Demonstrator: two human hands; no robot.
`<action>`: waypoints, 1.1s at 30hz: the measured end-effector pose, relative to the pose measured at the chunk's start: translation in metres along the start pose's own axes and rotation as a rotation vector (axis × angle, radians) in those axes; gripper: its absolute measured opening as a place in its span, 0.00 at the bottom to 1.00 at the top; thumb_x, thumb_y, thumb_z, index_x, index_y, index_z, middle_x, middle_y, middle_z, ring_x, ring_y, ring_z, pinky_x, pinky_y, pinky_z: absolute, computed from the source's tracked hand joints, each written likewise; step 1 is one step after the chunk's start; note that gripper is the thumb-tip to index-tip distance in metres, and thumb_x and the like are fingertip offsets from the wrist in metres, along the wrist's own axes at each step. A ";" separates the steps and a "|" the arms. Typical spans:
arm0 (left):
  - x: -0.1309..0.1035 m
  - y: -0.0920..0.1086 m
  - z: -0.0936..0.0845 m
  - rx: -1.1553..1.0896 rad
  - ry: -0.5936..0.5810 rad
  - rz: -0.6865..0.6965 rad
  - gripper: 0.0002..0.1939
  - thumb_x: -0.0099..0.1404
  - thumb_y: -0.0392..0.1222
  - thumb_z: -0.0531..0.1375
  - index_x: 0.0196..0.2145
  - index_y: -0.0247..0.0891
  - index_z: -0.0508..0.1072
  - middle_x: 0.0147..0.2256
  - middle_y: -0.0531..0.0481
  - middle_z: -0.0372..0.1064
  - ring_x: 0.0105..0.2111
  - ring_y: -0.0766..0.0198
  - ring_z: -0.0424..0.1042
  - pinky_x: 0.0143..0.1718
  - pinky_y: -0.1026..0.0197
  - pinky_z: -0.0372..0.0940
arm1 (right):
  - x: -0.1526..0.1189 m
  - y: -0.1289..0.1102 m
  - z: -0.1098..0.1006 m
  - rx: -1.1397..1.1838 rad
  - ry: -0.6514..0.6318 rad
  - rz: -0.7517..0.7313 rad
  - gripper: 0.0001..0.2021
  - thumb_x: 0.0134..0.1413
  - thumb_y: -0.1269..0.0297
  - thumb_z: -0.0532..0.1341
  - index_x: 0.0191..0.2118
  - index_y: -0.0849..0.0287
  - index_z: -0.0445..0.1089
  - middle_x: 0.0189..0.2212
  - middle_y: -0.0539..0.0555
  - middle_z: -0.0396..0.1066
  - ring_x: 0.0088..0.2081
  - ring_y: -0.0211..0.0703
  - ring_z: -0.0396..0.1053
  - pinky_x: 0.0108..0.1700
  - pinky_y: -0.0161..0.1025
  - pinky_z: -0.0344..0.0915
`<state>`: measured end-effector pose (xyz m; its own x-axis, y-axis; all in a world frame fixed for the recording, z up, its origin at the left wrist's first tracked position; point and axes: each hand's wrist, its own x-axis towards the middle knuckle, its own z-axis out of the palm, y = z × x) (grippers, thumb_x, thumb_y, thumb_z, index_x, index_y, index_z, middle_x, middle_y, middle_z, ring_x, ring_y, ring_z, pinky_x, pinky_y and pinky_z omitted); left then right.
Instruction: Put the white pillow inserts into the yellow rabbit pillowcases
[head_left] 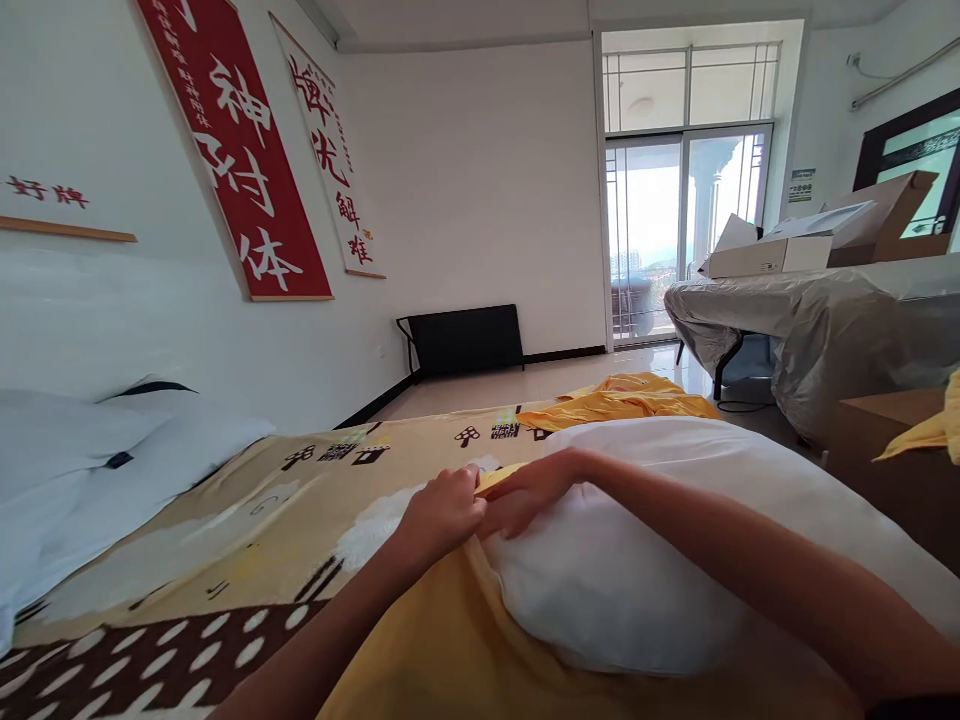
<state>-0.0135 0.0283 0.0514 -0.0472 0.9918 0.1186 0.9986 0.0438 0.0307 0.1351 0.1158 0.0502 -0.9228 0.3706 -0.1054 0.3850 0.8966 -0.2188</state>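
Observation:
My left hand (448, 507) is closed around the edge of a yellow pillowcase (420, 640), near the middle of the view. Close beside it, my right hand (529, 490) bends down at the wrist, its fingers curled against the near end of a plump white pillow (622, 590). A strip of the yellow cloth passes between the two hands. The pillowcase's open edge runs down along the pillow's left side. Part of the right hand's fingertips is hidden by cloth and pillow.
A patterned beige blanket (262, 530) lies below, with white pillows (180, 440) at left. More yellow cloth (622, 400) lies at the far edge. A plastic-covered table (810, 310) with boxes (772, 255) stands right, and a black folded panel (465, 340) leans at the wall.

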 end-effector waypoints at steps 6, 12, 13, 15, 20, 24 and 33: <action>-0.021 0.012 0.001 0.056 -0.096 0.119 0.07 0.56 0.36 0.50 0.31 0.39 0.67 0.35 0.45 0.72 0.33 0.57 0.71 0.27 0.61 0.56 | -0.047 0.071 -0.016 -0.005 0.201 0.241 0.44 0.41 0.48 0.66 0.64 0.54 0.53 0.63 0.56 0.54 0.63 0.53 0.51 0.62 0.46 0.48; -0.010 0.025 0.022 0.158 -0.047 0.090 0.16 0.57 0.34 0.51 0.43 0.35 0.69 0.40 0.40 0.73 0.40 0.49 0.73 0.36 0.54 0.65 | -0.039 0.071 0.034 -0.191 0.150 0.364 0.28 0.48 0.47 0.61 0.50 0.62 0.68 0.46 0.63 0.72 0.47 0.55 0.69 0.47 0.43 0.62; -0.003 0.024 0.026 0.174 -0.033 0.076 0.17 0.57 0.33 0.51 0.44 0.34 0.69 0.42 0.39 0.72 0.41 0.49 0.72 0.38 0.53 0.65 | -0.039 0.062 0.040 -0.223 0.178 0.361 0.25 0.50 0.49 0.60 0.48 0.63 0.69 0.44 0.64 0.73 0.46 0.56 0.70 0.46 0.44 0.62; 0.011 0.021 0.033 0.198 -0.001 0.051 0.18 0.58 0.30 0.50 0.46 0.31 0.68 0.44 0.36 0.71 0.44 0.49 0.72 0.41 0.53 0.66 | -0.041 0.044 0.048 -0.286 0.227 0.361 0.21 0.53 0.54 0.58 0.48 0.65 0.68 0.41 0.66 0.73 0.45 0.58 0.70 0.45 0.46 0.61; 0.046 0.015 0.043 0.192 0.091 0.012 0.16 0.64 0.29 0.48 0.48 0.29 0.67 0.43 0.37 0.71 0.43 0.53 0.72 0.43 0.50 0.66 | -0.053 0.003 0.061 -0.516 0.266 0.290 0.13 0.54 0.68 0.53 0.44 0.65 0.66 0.32 0.63 0.74 0.35 0.53 0.73 0.37 0.44 0.62; 0.064 0.027 0.037 0.142 0.143 0.038 0.14 0.64 0.36 0.54 0.47 0.31 0.68 0.43 0.40 0.71 0.43 0.56 0.72 0.44 0.51 0.66 | -0.057 -0.023 0.071 -0.640 0.269 0.202 0.10 0.53 0.68 0.55 0.41 0.65 0.66 0.27 0.59 0.73 0.28 0.49 0.72 0.28 0.41 0.60; 0.064 0.088 0.002 0.044 0.336 0.208 0.17 0.61 0.35 0.51 0.48 0.37 0.66 0.40 0.41 0.72 0.41 0.54 0.73 0.39 0.56 0.64 | -0.054 -0.057 0.079 -0.631 0.299 0.135 0.09 0.51 0.72 0.57 0.40 0.66 0.66 0.25 0.58 0.71 0.24 0.45 0.69 0.21 0.39 0.57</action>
<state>0.0719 0.0954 0.0596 0.1573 0.8861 0.4360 0.9875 -0.1412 -0.0693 0.1640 0.0254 -0.0087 -0.8665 0.4581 0.1984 0.4986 0.7737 0.3909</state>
